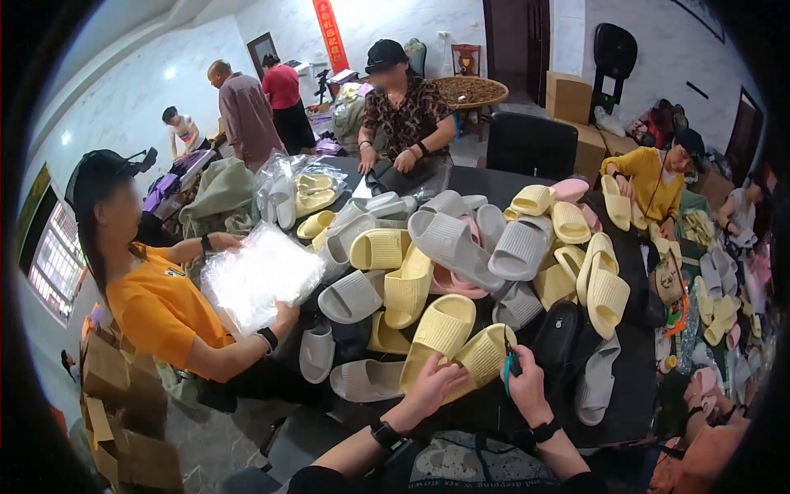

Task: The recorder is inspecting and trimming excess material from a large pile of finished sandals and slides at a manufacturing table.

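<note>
My left hand (436,387) is closed on the near edge of a yellow slipper (487,356) at the front of the table. A second yellow slipper (444,325) lies against it, just beyond my left fingers. In my right hand (529,389) is a pair of teal-handled snips (511,367), fingers wrapped round the handles. Their dark tip is by the right side of the held slipper; whether the blades touch it I cannot tell. Left of my left hand lies a grey slipper (368,380). Black slippers (558,336) are beyond my right hand.
Grey, yellow and pink slippers heap across the black table (632,383). At left, a person in orange (160,305) holds clear plastic bags (262,276). Across sits a person in a patterned shirt (407,111); another in yellow (650,177) handles slippers. Cardboard boxes (136,412) stand lower left.
</note>
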The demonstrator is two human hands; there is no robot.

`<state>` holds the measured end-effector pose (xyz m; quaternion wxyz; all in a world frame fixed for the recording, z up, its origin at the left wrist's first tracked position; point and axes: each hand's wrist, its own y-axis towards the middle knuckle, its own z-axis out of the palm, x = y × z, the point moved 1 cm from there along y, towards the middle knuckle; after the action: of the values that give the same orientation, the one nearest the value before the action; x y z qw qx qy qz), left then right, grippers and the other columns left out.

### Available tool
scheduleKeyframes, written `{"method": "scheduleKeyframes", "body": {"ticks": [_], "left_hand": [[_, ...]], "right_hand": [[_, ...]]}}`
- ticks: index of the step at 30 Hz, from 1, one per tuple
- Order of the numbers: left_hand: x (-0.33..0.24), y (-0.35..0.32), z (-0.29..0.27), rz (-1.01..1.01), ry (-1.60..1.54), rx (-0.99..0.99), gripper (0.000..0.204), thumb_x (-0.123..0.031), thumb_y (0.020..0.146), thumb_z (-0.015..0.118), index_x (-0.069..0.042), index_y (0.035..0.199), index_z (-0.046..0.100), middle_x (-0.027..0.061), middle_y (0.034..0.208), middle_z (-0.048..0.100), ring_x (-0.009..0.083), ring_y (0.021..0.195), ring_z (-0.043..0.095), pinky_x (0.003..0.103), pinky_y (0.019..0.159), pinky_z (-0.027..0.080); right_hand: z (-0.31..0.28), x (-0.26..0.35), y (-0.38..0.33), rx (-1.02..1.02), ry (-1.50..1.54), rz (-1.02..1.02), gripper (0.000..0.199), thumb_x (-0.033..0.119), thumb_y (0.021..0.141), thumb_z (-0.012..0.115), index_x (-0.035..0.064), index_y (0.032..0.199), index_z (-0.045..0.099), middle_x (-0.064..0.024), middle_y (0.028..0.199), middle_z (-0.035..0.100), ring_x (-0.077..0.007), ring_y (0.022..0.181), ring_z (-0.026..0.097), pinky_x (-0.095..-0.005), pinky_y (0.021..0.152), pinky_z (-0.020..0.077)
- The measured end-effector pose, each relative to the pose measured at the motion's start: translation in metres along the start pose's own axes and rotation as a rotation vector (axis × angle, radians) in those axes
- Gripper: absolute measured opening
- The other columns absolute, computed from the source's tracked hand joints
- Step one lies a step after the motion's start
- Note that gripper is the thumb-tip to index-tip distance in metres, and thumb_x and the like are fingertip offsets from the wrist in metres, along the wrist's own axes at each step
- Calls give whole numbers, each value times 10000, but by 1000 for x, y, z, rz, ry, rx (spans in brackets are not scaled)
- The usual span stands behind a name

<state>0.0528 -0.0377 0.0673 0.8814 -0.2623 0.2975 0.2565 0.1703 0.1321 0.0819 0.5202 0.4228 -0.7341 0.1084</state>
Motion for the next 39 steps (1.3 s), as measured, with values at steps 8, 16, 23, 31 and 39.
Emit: {"method": "scheduleKeyframes", "body": {"ticks": [8, 16, 23, 31, 39], "left_hand": [[-10, -3, -32, 52, 623, -165, 411, -72, 901, 510, 40, 1285, 413, 137, 1045, 588, 212, 874, 606, 293, 782, 498], [-26, 3, -87, 608, 1533, -438, 451, -143, 758, 657, 24, 1151, 514, 204, 1044, 575, 387, 917, 555, 431, 778, 469], [-12, 13, -103, 132, 1218, -257, 403, -185, 805, 585, 29, 1140, 520, 234, 1059, 612, 382, 993, 585, 406, 825, 476], [-10, 20, -109, 136, 1350, -222, 317, -151, 802, 541, 1, 1079, 565, 244, 1019, 607, 406, 999, 559, 440, 817, 462], [-28, 2, -99, 151, 1252, -205, 306, -132, 771, 601, 9, 1041, 587, 157, 934, 650, 267, 857, 633, 349, 751, 493]], "right_hand": [[15, -32, 7, 158, -132, 95, 416, 187, 815, 668, 49, 1171, 501, -199, 880, 632, -375, 796, 615, -428, 653, 482], [31, -44, 26, 119, -155, 42, 380, 113, 791, 664, 45, 1132, 510, -223, 883, 624, -389, 856, 616, -422, 715, 492], [36, -62, 33, 211, -214, 68, 452, 99, 826, 613, 28, 1239, 442, -237, 1026, 602, -392, 946, 586, -453, 765, 478], [42, -79, 46, 299, -152, 173, 478, 131, 804, 670, 9, 1215, 459, -242, 995, 610, -395, 911, 596, -436, 751, 483], [31, -74, 35, 291, 147, 264, 466, 158, 742, 732, -10, 1134, 545, -117, 926, 648, -181, 842, 626, -311, 752, 489]]}}
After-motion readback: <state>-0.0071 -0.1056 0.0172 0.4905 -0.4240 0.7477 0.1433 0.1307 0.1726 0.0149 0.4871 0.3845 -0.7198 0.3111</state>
